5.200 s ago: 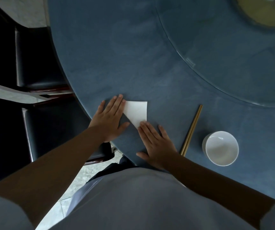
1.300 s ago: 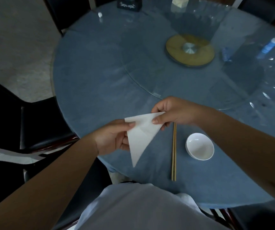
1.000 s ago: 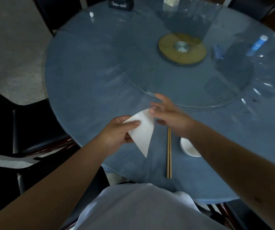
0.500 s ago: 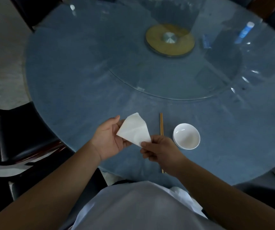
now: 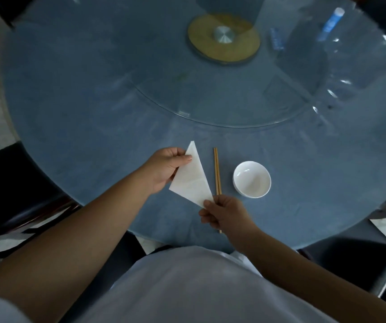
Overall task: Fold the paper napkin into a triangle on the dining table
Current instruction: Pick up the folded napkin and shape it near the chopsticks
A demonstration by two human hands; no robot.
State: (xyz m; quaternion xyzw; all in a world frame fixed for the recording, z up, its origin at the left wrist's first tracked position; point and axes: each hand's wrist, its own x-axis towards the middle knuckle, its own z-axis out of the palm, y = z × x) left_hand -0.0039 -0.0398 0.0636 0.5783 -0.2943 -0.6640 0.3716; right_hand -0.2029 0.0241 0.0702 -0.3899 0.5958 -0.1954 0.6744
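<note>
Nearest the body, the right hand pinches the near tip of the folded paper napkin, thumb and forefinger closed on that corner just on the near side of the chopsticks, whose near end runs under the hand. The napkin is already a white triangle, held up off the blue dining table rather than lying on it, as far as the view tells. Its long edge runs from that near tip away and slightly leftward to the far tip, almost parallel to the chopsticks and just left of them. The left hand grips the far part of the left side, thumb on top and fingers curled beneath, so the sheet is stretched between the two hands along its length. To the right of the chopsticks sits a small white bowl, close by but apart from them. Setting the triangle down probably means lowering both hands together, keeping that long edge beside the chopsticks. Beyond them lies the glass turntable with its gold hub.
</note>
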